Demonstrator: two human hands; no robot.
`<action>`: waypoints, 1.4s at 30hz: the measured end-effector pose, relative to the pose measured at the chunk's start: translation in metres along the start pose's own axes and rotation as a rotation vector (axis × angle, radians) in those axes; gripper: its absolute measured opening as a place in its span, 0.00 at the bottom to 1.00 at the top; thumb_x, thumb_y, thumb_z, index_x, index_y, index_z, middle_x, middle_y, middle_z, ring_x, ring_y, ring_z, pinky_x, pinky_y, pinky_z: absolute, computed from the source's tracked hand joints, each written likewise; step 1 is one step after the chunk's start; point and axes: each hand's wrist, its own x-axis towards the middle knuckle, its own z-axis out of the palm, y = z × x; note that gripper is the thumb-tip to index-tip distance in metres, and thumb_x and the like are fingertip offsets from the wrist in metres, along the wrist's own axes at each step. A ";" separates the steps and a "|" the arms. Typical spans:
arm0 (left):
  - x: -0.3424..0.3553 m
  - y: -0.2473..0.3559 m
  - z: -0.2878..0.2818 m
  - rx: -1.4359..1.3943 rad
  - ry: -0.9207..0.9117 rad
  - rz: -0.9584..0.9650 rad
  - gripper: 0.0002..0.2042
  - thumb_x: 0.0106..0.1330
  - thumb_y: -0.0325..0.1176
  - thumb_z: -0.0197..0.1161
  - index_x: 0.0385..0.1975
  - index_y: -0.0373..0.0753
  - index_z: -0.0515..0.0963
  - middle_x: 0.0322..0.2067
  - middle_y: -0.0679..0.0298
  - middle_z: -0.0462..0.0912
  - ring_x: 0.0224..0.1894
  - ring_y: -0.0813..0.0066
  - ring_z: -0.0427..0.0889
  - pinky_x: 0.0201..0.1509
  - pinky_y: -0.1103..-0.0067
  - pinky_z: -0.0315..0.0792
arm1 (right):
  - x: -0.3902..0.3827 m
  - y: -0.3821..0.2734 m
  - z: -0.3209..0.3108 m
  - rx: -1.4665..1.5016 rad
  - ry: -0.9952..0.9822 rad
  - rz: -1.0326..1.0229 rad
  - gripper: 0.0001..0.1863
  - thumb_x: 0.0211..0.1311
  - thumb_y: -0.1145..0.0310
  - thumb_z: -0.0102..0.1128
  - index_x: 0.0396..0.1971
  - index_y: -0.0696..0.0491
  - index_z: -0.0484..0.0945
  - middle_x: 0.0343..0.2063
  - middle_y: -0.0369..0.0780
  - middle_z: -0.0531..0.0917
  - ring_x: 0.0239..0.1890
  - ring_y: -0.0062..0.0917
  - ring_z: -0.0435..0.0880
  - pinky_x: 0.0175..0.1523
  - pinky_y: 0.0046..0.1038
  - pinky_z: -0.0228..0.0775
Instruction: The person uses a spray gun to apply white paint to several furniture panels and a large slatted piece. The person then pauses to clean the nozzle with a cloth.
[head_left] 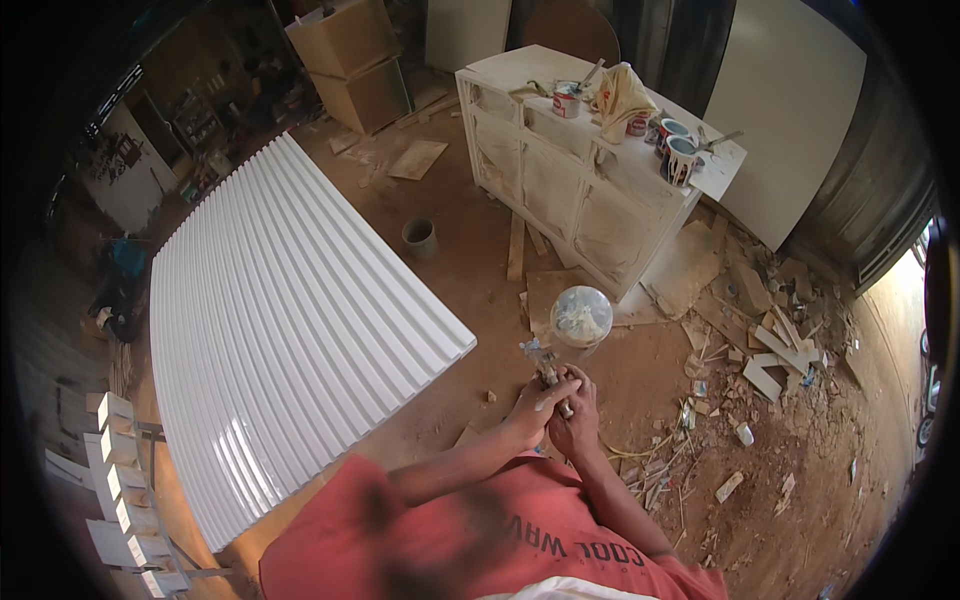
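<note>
Metal tool: it sits between my two hands, out in front of my chest; a slim, spray-gun-like metal tool, its exact make-up too small to tell.
Long axis: it slants away from me and a little to my left, head outward, tail end down between my palms.
Left hand: my left hand is curled closed on the tool, thumb across it, a pale smear on the skin.
Right hand: my right hand is closed about it from the other side, fingers bent; part of this grip is hidden. Neither hand is clearly nearer.
Tub: a round tub with whitish contents stands on the floor just beyond the tool's head, slightly to the right.
Ribbed panel: a wide, glossy white panel spreads to my left.
Surface: ahead and to the right, the top of a white cabinet carries open paint cans and a crumpled bag.
Room: brown dirt floor, a grey bucket, scattered wood scraps, brown boxes at the back.
</note>
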 end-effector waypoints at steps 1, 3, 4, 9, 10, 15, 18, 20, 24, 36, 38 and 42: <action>0.026 0.009 0.000 0.003 0.032 0.027 0.05 0.68 0.34 0.64 0.39 0.44 0.76 0.33 0.73 0.76 0.36 0.83 0.77 0.36 0.82 0.70 | 0.027 0.011 -0.007 -0.055 -0.084 -0.026 0.28 0.59 0.66 0.63 0.62 0.53 0.74 0.59 0.49 0.73 0.64 0.46 0.69 0.65 0.44 0.64; 0.077 0.028 -0.005 0.036 0.087 -0.053 0.09 0.65 0.30 0.63 0.43 0.43 0.74 0.36 0.72 0.75 0.41 0.80 0.77 0.41 0.78 0.71 | 0.075 0.032 -0.033 0.027 -0.218 -0.023 0.36 0.58 0.63 0.66 0.67 0.54 0.67 0.64 0.51 0.69 0.67 0.47 0.66 0.67 0.44 0.62; 0.101 0.037 -0.003 0.049 0.129 -0.036 0.11 0.65 0.30 0.63 0.45 0.43 0.73 0.37 0.71 0.74 0.42 0.79 0.76 0.44 0.77 0.71 | 0.101 0.042 -0.047 0.074 -0.221 -0.009 0.37 0.58 0.62 0.67 0.68 0.55 0.66 0.64 0.51 0.68 0.67 0.47 0.66 0.67 0.44 0.61; 0.220 0.062 -0.013 0.281 0.078 0.096 0.14 0.65 0.32 0.64 0.48 0.43 0.71 0.44 0.69 0.73 0.45 0.77 0.77 0.45 0.78 0.71 | 0.254 0.046 -0.098 0.340 0.140 0.048 0.45 0.54 0.57 0.73 0.69 0.56 0.63 0.66 0.53 0.67 0.69 0.48 0.64 0.70 0.46 0.58; 0.239 0.067 -0.009 0.280 0.088 0.120 0.14 0.66 0.32 0.64 0.49 0.43 0.70 0.44 0.69 0.73 0.46 0.78 0.76 0.46 0.78 0.70 | 0.286 0.044 -0.103 0.230 0.144 -0.046 0.44 0.54 0.56 0.74 0.69 0.56 0.65 0.66 0.53 0.67 0.69 0.48 0.65 0.69 0.46 0.59; 0.339 0.087 0.033 0.228 0.094 0.359 0.18 0.70 0.37 0.62 0.54 0.40 0.67 0.44 0.68 0.71 0.46 0.80 0.71 0.46 0.76 0.70 | 0.411 0.072 -0.104 -0.218 0.080 -0.292 0.42 0.48 0.54 0.77 0.64 0.53 0.72 0.64 0.49 0.69 0.66 0.47 0.67 0.67 0.46 0.62; 0.398 0.082 0.021 0.472 0.221 0.434 0.19 0.71 0.38 0.61 0.55 0.38 0.66 0.43 0.67 0.72 0.44 0.79 0.71 0.44 0.76 0.69 | 0.465 0.103 -0.100 -0.171 0.115 -0.337 0.38 0.46 0.57 0.78 0.60 0.53 0.75 0.60 0.47 0.73 0.62 0.46 0.70 0.65 0.45 0.64; 0.427 0.098 0.026 0.512 0.251 0.390 0.18 0.72 0.38 0.60 0.55 0.37 0.65 0.42 0.67 0.73 0.42 0.78 0.72 0.43 0.76 0.69 | 0.497 0.123 -0.099 -0.138 0.110 -0.360 0.37 0.46 0.58 0.78 0.58 0.53 0.76 0.58 0.47 0.74 0.60 0.45 0.72 0.63 0.44 0.65; 0.459 0.117 0.027 0.652 0.154 0.304 0.16 0.72 0.39 0.59 0.52 0.38 0.66 0.36 0.68 0.74 0.37 0.78 0.73 0.40 0.76 0.70 | 0.547 0.167 -0.088 -0.060 0.047 -0.414 0.35 0.46 0.60 0.78 0.57 0.54 0.76 0.54 0.47 0.75 0.56 0.45 0.74 0.61 0.44 0.67; 0.584 0.121 -0.009 0.660 0.026 0.194 0.06 0.69 0.33 0.58 0.42 0.42 0.73 0.31 0.72 0.72 0.31 0.81 0.71 0.36 0.78 0.69 | 0.601 0.275 -0.076 0.187 0.183 -0.272 0.31 0.58 0.60 0.69 0.59 0.57 0.72 0.54 0.51 0.75 0.59 0.44 0.74 0.63 0.44 0.67; 0.591 0.122 -0.029 0.368 0.175 -0.066 0.06 0.69 0.34 0.60 0.39 0.41 0.74 0.30 0.71 0.72 0.31 0.80 0.72 0.35 0.78 0.69 | 0.607 0.294 -0.049 0.066 0.280 -0.023 0.30 0.60 0.61 0.68 0.59 0.59 0.70 0.55 0.52 0.74 0.57 0.47 0.74 0.62 0.44 0.68; 0.621 0.152 -0.053 0.329 0.151 -0.164 0.08 0.69 0.35 0.61 0.41 0.41 0.74 0.30 0.69 0.73 0.31 0.79 0.73 0.34 0.78 0.70 | 0.651 0.358 -0.033 -0.392 0.324 0.200 0.30 0.58 0.63 0.69 0.58 0.60 0.71 0.53 0.52 0.76 0.52 0.49 0.76 0.56 0.45 0.69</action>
